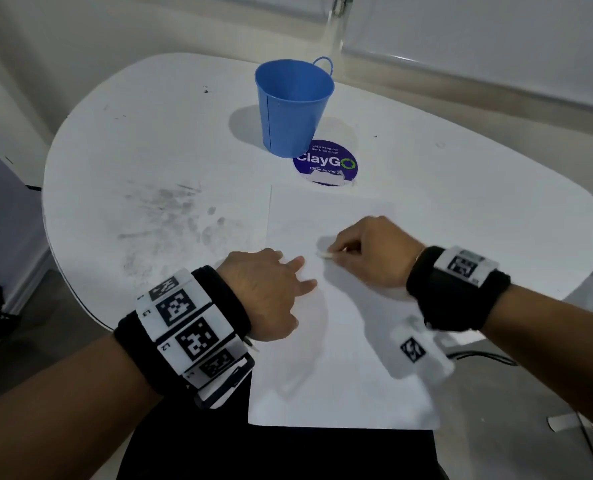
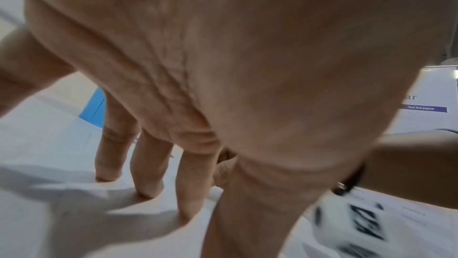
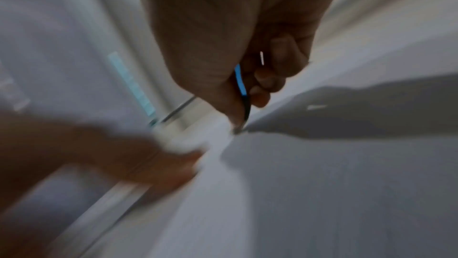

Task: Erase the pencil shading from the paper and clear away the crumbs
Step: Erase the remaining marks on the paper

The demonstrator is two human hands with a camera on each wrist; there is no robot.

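A white sheet of paper (image 1: 340, 341) lies on the white table (image 1: 149, 150), its near edge hanging past the table's front edge. Only a faint grey shading (image 1: 296, 225) shows on its upper part. My left hand (image 1: 288, 271) rests on the sheet's left side, its straight fingers (image 2: 148, 166) pressing the paper (image 2: 74, 213) flat. My right hand (image 1: 338, 251) pinches a small white eraser (image 1: 323, 254) against the sheet, just right of the left fingertips. The right wrist view is smeared by motion; my right hand (image 3: 243, 111) shows there with curled fingers, tips on the paper.
A blue metal bucket (image 1: 293, 105) stands upright at the back of the table, partly on a round dark "ClayGo" sticker (image 1: 326, 164). Grey pencil smudges (image 1: 170, 216) mark the table left of the paper. The table's curved edge (image 1: 50, 244) drops to the floor on the left.
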